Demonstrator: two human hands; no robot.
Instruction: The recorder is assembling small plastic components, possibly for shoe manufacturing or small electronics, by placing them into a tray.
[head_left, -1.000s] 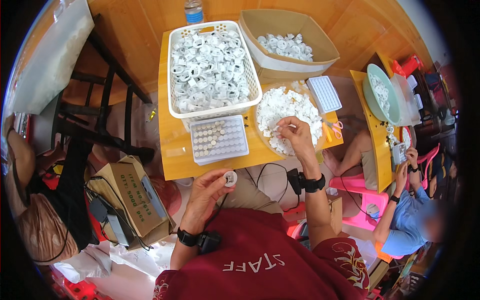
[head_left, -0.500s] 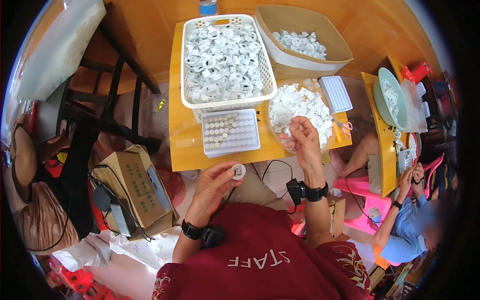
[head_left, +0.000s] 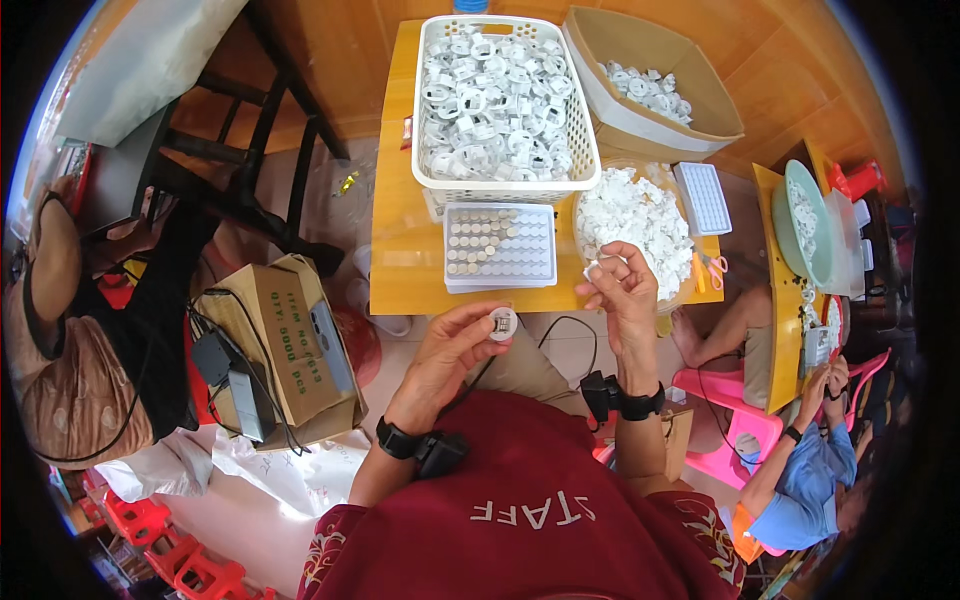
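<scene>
Centre frame, the left hand pinches a round white part, the right hand a small white piece up and right, apparently a fitting step, next calling for careful lining-up.

The right hand mostly hides a small white piece, its shape unclear. Details inside the round white plastic part in the left hand are too small to tell. Beyond both hands, the top edge crops a bottle.
</scene>
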